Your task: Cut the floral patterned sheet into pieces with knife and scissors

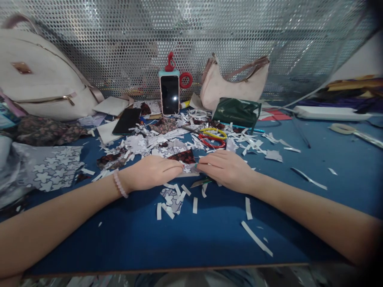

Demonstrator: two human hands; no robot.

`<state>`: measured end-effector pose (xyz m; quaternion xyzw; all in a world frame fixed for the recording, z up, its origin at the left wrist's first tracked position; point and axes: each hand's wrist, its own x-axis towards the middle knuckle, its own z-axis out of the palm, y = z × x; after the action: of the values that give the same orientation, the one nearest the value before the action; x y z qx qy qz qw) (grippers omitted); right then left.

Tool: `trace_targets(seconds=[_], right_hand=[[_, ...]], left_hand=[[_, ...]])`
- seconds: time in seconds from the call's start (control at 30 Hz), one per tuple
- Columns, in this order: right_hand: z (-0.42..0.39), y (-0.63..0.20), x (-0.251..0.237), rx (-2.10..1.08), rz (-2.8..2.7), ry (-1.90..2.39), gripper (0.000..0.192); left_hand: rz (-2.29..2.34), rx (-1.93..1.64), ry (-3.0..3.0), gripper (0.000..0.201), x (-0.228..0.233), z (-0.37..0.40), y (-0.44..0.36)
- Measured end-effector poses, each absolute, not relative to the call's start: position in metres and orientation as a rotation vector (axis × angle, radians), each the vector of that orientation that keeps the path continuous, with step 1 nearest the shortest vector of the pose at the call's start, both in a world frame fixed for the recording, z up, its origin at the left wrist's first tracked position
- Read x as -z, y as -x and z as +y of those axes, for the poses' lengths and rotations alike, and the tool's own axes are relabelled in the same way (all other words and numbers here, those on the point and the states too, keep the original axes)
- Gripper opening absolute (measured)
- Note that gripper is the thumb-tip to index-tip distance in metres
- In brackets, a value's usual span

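Observation:
My left hand (154,170), with a pink bead bracelet (119,184) on the wrist, is closed on the left end of a small flower-printed piece of fabric (188,169). My right hand (227,169) is closed at the other end of that piece, its fingertips pressed together. Beyond them lies a dark red floral scrap (183,156). Scissors with a yellow and red handle (213,137) rest just past my right hand. A thin dark green tool (201,182) shows partly beneath its fingers. Below my hands sits a purple flower scrap (172,200) among white strips.
Paper strips and fabric scraps cover much of the blue table (149,247). At the back stand a cream backpack (44,79), a propped phone (170,95), a pink handbag (236,85) and a dark green pouch (236,111). A black phone (127,121) lies left; tape (342,128) lies right.

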<state>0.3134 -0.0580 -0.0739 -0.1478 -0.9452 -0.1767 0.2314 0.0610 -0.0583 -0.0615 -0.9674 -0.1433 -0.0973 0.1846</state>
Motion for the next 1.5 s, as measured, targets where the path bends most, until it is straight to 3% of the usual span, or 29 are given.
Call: trace_targets(seconds=[0.23, 0.83, 1.03, 1.5], right_hand=[[-0.0595, -0.3124, 0.0712, 0.515, -2.627, 0.393, 0.032], [-0.0585, -0.3102, 0.0707, 0.524, -2.653, 0.405, 0.037], [-0.0586, -0.3098, 0.0709, 0.504, -2.667, 0.411, 0.035], [-0.0593, -0.3078, 0.0697, 0.511, -2.657, 0.407, 0.035]], left_hand=[[-0.389, 0.216, 2.725, 0.03, 0.0592, -0.0595, -0.0618], [-0.306, 0.243, 2.658, 0.036, 0.0644, -0.0571, -0.0609], [-0.165, 0.496, 2.613, 0.03, 0.0615, -0.0569, -0.063], [-0.212, 0.651, 2.644, 0.025, 0.0547, -0.0584, -0.0668]])
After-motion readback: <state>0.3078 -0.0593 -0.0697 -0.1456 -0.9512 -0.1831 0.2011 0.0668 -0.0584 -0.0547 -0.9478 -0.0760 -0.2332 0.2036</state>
